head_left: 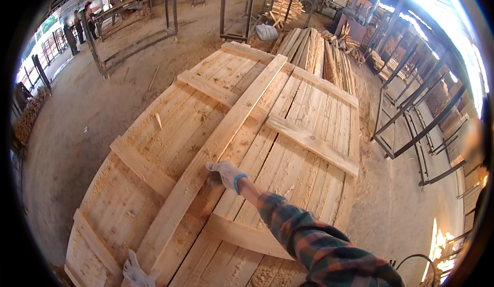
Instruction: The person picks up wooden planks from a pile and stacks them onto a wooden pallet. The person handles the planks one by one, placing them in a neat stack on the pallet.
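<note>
A long wooden plank [216,144] runs slantwise over a large stack of wooden panels, from near left to far right. My right hand [225,175], in a pale work glove with a blue cuff, grips the plank's right edge around the middle of its length. At the bottom of the view my left hand [138,274], also gloved, is closed on the plank's near end; the lower part of that hand is cut off. Beneath lie a left panel [193,127] and a right panel [314,112], each of boards joined by cross battens [311,145]. Sawdust and shavings cover them.
Long boards [309,47] lie piled beyond the panels. Metal frames [411,114] stand on the right, another frame [136,47] at the far left. A grey bundle [266,31] rests on the dusty floor. Several people [88,19] stand far left; a blurred person is at the right edge.
</note>
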`<state>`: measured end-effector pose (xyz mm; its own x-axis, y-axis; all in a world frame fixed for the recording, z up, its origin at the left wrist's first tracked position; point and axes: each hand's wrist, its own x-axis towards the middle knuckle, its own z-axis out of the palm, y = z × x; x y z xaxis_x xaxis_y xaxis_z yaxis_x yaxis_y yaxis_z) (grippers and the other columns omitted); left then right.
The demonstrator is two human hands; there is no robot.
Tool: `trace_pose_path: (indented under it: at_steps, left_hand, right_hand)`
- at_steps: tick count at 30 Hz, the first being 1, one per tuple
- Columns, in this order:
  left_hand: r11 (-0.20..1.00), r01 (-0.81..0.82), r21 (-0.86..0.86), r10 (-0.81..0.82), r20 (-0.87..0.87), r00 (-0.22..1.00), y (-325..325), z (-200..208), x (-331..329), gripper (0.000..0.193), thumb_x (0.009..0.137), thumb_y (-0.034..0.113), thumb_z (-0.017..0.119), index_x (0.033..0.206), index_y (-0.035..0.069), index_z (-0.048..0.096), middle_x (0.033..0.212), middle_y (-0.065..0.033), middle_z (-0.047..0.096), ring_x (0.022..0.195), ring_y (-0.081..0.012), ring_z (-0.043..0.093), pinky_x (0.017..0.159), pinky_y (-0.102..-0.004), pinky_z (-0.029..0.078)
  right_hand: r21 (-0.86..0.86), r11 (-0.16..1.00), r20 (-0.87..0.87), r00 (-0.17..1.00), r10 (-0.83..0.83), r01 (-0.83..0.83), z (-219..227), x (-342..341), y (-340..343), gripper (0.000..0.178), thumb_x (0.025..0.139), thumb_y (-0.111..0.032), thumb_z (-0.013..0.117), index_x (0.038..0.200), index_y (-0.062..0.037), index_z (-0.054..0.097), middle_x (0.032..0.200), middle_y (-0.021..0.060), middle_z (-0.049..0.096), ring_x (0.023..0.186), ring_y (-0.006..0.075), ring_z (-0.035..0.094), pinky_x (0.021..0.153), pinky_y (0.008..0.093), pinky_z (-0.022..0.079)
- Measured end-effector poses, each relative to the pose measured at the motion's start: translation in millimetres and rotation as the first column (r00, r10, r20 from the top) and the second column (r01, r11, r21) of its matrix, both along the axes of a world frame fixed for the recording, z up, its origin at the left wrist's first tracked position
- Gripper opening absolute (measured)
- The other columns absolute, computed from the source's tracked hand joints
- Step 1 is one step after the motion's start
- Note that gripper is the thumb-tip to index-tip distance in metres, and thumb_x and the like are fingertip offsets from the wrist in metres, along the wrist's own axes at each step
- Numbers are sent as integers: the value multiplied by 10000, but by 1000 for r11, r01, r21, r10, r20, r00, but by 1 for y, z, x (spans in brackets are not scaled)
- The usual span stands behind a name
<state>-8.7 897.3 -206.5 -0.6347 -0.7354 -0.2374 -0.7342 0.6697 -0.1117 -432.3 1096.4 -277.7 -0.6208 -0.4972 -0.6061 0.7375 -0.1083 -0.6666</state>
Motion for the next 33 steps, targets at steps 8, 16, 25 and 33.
trace_pose_path:
  at_steps: [8, 16, 25, 33]
  left_hand:
    - [999, 53, -2, -53, 4, 999, 16, 10, -21, 817, 725, 183, 733, 1458, 125, 376, 1254, -249, 557, 1088, -397, 575, 953, -482, 467]
    - [988, -110, -106, 58, -409, 911, 23, -15, 13, 934, 671, 224, 786, 1472, 100, 323, 1411, -194, 459, 1279, -380, 434, 1069, -449, 336]
    - [893, 316, 320, 70, -793, 605, 256, -8, 0, 642, 831, 335, 709, 1335, -4, 500, 1322, -224, 540, 1209, -394, 511, 997, -450, 414]
    - [908, 419, 25, -293, -675, 677, 415, -58, -129, 659, 880, 421, 603, 1385, 32, 437, 1334, -246, 476, 1258, -445, 406, 1054, -544, 328]
  right_hand:
    - [39, 999, -23, 1000, 6, -5, 5, 2, 13, 206, 886, -170, 661, 946, 23, 623, 793, 135, 636, 646, 243, 639, 522, 367, 541]
    - [189, 941, -420, 843, 337, -282, 66, 87, 80, 345, 887, -208, 634, 1174, -17, 620, 753, 26, 597, 663, 123, 565, 591, 254, 462]
    - [144, 945, -528, 830, -177, 293, 66, 92, 407, 429, 877, -147, 650, 1276, -11, 567, 896, 76, 699, 739, 96, 617, 651, 233, 496]
    - [849, 459, -291, 957, -10, 263, 21, 200, 631, 477, 802, -292, 704, 1196, -31, 637, 745, 66, 677, 578, 157, 635, 546, 287, 518]
